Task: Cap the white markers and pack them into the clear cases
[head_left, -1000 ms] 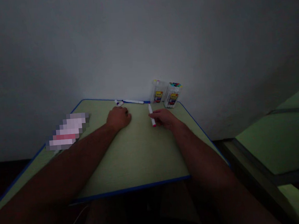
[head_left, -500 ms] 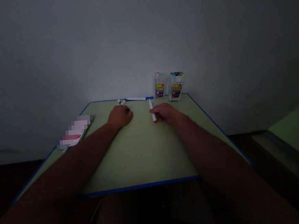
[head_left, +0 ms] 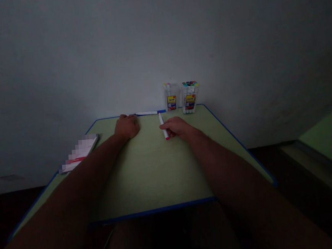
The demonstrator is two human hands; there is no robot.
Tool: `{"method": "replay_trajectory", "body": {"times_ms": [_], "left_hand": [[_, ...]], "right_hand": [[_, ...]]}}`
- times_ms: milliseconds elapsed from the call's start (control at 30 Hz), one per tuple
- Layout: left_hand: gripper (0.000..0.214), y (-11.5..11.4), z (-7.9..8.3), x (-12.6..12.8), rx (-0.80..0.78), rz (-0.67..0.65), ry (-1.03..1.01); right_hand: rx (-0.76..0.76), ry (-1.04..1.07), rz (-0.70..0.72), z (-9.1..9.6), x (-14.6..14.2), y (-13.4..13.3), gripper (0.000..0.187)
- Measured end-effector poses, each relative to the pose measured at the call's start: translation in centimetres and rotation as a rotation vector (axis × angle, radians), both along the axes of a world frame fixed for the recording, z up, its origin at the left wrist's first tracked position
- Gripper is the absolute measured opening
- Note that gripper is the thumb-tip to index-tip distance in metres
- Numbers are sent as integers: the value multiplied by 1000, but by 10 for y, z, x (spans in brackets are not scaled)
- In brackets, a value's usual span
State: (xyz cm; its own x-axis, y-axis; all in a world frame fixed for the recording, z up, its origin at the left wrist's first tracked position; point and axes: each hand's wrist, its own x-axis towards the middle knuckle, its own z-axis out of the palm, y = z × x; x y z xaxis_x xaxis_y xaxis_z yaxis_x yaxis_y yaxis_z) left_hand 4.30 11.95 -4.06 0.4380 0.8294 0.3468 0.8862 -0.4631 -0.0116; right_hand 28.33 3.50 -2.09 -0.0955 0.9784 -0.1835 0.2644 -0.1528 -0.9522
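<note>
My right hand (head_left: 178, 128) grips a white marker with a pink cap (head_left: 163, 127), its pink end pointing toward me, low over the green table (head_left: 149, 172). My left hand (head_left: 128, 126) rests on the table near the far edge with its fingers curled; they cover the spot where small markers lay, and what they hold is hidden. A white marker with a blue cap (head_left: 150, 112) lies along the far edge just beyond both hands.
Two clear marker boxes (head_left: 171, 97) (head_left: 190, 97) stand at the far right corner against the white wall. A flat white and red packet (head_left: 79, 153) lies at the table's left edge. Another green table (head_left: 328, 138) stands at the right.
My left hand has slid forward over the small markers at the far edge, which no longer show. My right hand with the pink marker has barely moved. The camera has shifted slightly.
</note>
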Motion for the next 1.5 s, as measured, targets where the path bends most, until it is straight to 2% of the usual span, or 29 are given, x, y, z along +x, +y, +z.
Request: {"method": "replay_trajectory", "body": {"times_ms": [100,167,333,467,567,633,700,833,933,1167,1500], "left_hand": [[38,-1,1,2,42,11,88],[37,-3,1,2,58,33,71],[41,-8,0,3,-2,133,-164],[27,-16,9,12,-139,180,-325],[11,-30,15,22,-328,195,-630],[9,-40,17,29,-484,228,-977],[5,-47,16,34,-603,194,-1253],[5,-54,15,34,-694,149,-1527],[5,-54,16,31,-724,121,-1591],[7,-55,17,31,-740,100,-1598],[17,-52,7,29,-701,6,-1561]], "right_hand": [[-4,1,-11,0,-1,1,27],[-7,-2,-12,0,-1,1,27],[-18,-2,-2,0,-2,2,27],[-9,-36,1,-1,-1,4,28],[9,-56,-13,-2,0,4,26],[17,-68,-12,-3,0,4,24],[21,-79,10,-3,0,4,25],[38,-37,56,-4,-1,3,30],[52,-19,49,-6,-1,3,32],[56,-18,49,-8,-4,2,38],[16,30,36,-5,-5,-2,30]]}}
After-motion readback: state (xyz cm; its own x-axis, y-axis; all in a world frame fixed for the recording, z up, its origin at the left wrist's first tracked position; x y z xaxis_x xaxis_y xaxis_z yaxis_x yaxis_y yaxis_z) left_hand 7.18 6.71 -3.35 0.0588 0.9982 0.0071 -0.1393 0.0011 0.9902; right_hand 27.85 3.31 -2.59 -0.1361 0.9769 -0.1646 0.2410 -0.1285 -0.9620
